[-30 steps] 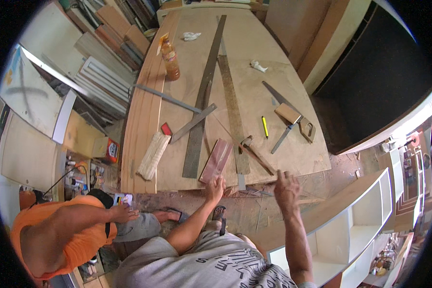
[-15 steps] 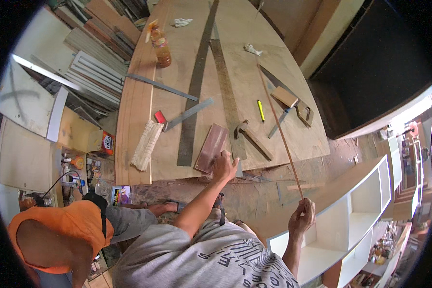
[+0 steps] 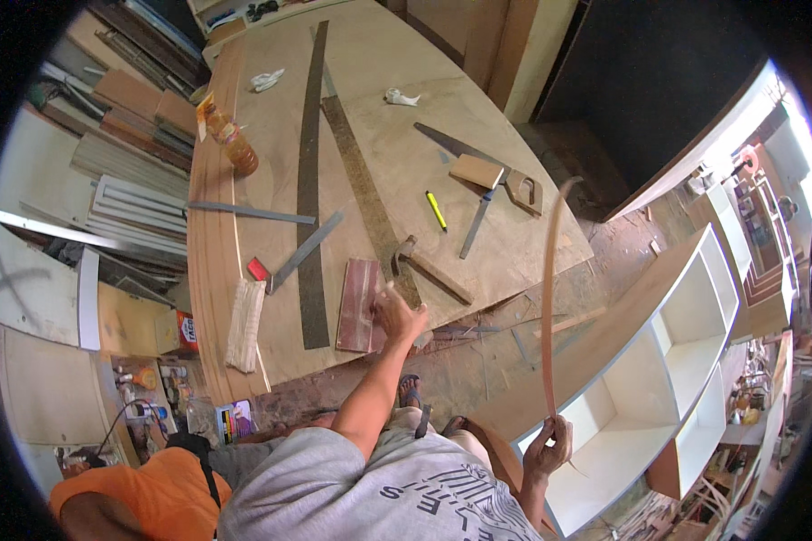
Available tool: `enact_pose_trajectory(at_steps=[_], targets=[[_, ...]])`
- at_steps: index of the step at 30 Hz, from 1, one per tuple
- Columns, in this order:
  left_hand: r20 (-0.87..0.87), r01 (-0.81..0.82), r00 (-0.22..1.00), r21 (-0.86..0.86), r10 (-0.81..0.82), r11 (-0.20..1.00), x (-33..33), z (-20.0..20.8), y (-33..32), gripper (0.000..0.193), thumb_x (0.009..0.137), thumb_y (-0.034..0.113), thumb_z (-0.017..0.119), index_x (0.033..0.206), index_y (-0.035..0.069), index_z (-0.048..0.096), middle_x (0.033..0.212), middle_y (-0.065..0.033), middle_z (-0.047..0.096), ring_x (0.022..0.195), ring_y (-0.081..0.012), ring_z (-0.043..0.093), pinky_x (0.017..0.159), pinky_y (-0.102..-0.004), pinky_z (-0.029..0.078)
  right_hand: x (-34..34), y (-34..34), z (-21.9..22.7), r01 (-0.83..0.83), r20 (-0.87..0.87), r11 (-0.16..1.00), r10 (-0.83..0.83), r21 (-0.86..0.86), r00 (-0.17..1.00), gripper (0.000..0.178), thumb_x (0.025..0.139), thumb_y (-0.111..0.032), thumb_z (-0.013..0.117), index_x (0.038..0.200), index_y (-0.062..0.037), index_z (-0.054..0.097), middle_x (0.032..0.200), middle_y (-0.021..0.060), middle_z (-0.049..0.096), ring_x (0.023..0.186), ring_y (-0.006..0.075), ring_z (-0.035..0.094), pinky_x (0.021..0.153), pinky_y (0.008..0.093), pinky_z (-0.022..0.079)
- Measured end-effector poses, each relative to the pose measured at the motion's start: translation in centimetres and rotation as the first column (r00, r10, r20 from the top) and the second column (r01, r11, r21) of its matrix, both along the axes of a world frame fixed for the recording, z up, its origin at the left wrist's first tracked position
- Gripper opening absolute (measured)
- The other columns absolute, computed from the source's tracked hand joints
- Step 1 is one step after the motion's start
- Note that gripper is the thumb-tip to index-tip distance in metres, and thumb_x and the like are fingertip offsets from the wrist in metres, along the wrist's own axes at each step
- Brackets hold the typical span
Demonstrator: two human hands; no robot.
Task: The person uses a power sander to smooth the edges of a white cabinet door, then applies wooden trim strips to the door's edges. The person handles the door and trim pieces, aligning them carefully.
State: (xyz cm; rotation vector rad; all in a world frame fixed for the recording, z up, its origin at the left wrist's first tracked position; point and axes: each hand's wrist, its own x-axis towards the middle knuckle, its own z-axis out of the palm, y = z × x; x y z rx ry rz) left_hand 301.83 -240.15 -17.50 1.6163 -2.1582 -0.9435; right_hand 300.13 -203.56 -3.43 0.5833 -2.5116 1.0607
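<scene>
My right hand (image 3: 549,446) pinches the lower end of a long thin wood strip (image 3: 547,298), which stands up in a curve off the table's right side. A short tail of it pokes out below my fingers. My left hand (image 3: 400,314) is at the right edge of a reddish-brown flat block (image 3: 359,307) near the table's front edge, fingers apart and bent over that edge; whether they press on it I cannot tell. Right of the block lies a claw hammer (image 3: 433,273). Beyond it are a yellow marker (image 3: 436,211), a file-like flat tool (image 3: 478,224) and a handsaw (image 3: 465,149) with a small wood block (image 3: 476,170) on it.
On the wooden table (image 3: 271,180) lie dark strips (image 3: 311,225), metal rulers (image 3: 305,252), a pale ribbed piece (image 3: 246,325) and an amber bottle (image 3: 235,149). A white shelf unit (image 3: 618,406) stands right. A person in orange (image 3: 153,496) is low at left.
The view has turned, shifting the table leftward. The strip's far end has swung up and right, away from the saw, and now bends. My left hand has moved beside the block's right edge.
</scene>
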Motion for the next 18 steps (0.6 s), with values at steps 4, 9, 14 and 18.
enact_pose_trajectory(at_steps=[4, 9, 14, 18], targets=[[-0.349, -0.199, 0.873, 0.383, 0.341, 0.902, 0.5, -4.1, -2.4, 0.064, 0.073, 0.024, 0.082, 0.123, -0.001, 0.050, 0.109, -0.0176, 0.060, 0.095, -0.0277, 0.059, 0.077, -0.0396, 0.049, 0.4, -0.3, -0.9, 0.024, 0.135, 0.996, -0.013, -0.082, 0.991, 0.012, 0.097, -0.007, 0.060, 0.089, 0.0018, 0.063, 0.072, 0.0064, 0.055, 0.059, 0.0144, 0.046, 0.054, 0.0306, 0.038], [-0.465, 0.069, 0.668, 0.816, 0.581, 0.574, 2.0, -2.1, -6.0, 0.022, 0.085, 0.019, 0.074, 0.098, 0.005, 0.064, 0.083, -0.0047, 0.063, 0.062, -0.0155, 0.057, 0.058, -0.0312, 0.054, 0.7, -2.1, -1.3, -0.029, 0.093, 0.982, 0.047, -0.188, 0.995, 0.015, 0.099, -0.012, 0.059, 0.094, 0.0019, 0.062, 0.074, 0.0060, 0.056, 0.068, 0.0113, 0.051, 0.061, 0.0268, 0.040], [-0.596, -0.016, 0.599, 0.658, 0.534, 0.753, -1.5, 8.6, -6.7, 0.012, 0.090, 0.014, 0.065, 0.100, 0.007, 0.063, 0.083, -0.0070, 0.061, 0.064, -0.0163, 0.058, 0.056, -0.0340, 0.055, 0.9, -1.9, 0.0, 0.131, 0.315, 0.935, -0.022, -0.329, 0.949, 0.013, 0.098, -0.011, 0.059, 0.096, 0.0019, 0.061, 0.080, 0.0036, 0.060, 0.075, 0.0121, 0.055, 0.068, 0.0250, 0.045], [-0.684, 0.031, 0.723, 0.182, 0.104, 0.983, -1.5, 12.9, -8.5, 0.026, 0.091, 0.017, 0.062, 0.111, 0.000, 0.062, 0.100, -0.0149, 0.061, 0.087, -0.0247, 0.060, 0.073, -0.0376, 0.050, -0.1, 0.3, 2.0, 0.225, 0.317, 0.907, -0.110, -0.356, 0.942, 0.011, 0.098, -0.007, 0.059, 0.099, 0.0030, 0.061, 0.083, 0.0036, 0.062, 0.080, 0.0109, 0.058, 0.074, 0.0258, 0.049]])
